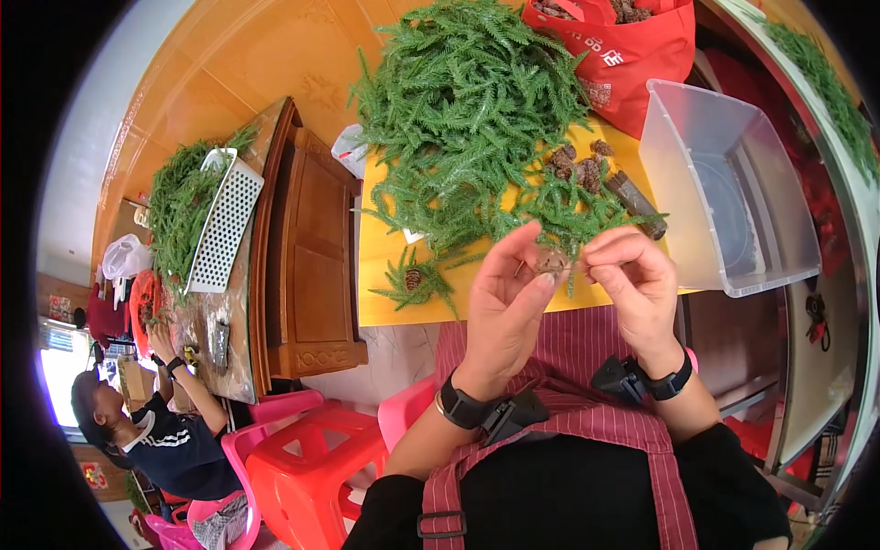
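My left hand (507, 293) and my right hand (634, 291) meet in front of me over the near edge of a yellow table (380, 275). Together they pinch a small brown pine cone (553, 262) with green fir sprigs (587, 220) around it. A big heap of green fir branches (463, 110) covers the table behind my hands. Several loose pine cones (577, 165) lie at the heap's right edge. A finished sprig with a cone (414, 280) lies on the table left of my left hand. Both wrists wear black bands.
A clear plastic bin (724, 192) stands at the right. A red bag (623, 55) with cones sits behind it. A dark wooden cabinet (307, 257) stands left of the table. Red and pink stools (321, 449) are at lower left, where another person (165, 431) works at a second table.
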Motion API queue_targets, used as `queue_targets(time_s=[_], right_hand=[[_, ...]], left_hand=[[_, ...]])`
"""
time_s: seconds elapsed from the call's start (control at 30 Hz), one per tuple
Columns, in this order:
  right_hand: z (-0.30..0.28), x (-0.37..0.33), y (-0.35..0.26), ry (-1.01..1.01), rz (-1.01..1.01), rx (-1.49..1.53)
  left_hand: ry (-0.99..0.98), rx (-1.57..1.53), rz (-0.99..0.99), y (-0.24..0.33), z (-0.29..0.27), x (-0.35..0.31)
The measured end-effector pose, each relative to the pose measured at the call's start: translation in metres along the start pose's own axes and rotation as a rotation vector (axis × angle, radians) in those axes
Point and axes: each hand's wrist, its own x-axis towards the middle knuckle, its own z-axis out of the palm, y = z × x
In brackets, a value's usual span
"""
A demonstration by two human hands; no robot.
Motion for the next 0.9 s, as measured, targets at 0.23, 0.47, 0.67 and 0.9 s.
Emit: queue_targets(time_s=[0.23, 0.47, 0.67, 0.9], right_hand=[[0.001, 0.002, 0.001, -0.022, 0.000, -0.046], [0.001, 0.003, -0.002, -0.022, 0.054, 0.015], [-0.001, 0.003, -0.001, -0.034, 0.037, -0.004], [0.000, 0.001, 0.003, -0.023, 0.035, 0.029]], left_hand=[[-0.092, -0.041, -0.040, -0.001, -0.010, 0.000], [-0.196, 0.014, -0.088, 0.008, -0.012, 0.002], [-0.228, 0.006, -0.135, 0.013, -0.013, 0.003], [-0.265, 0.030, -0.055, 0.008, -0.015, 0.004]])
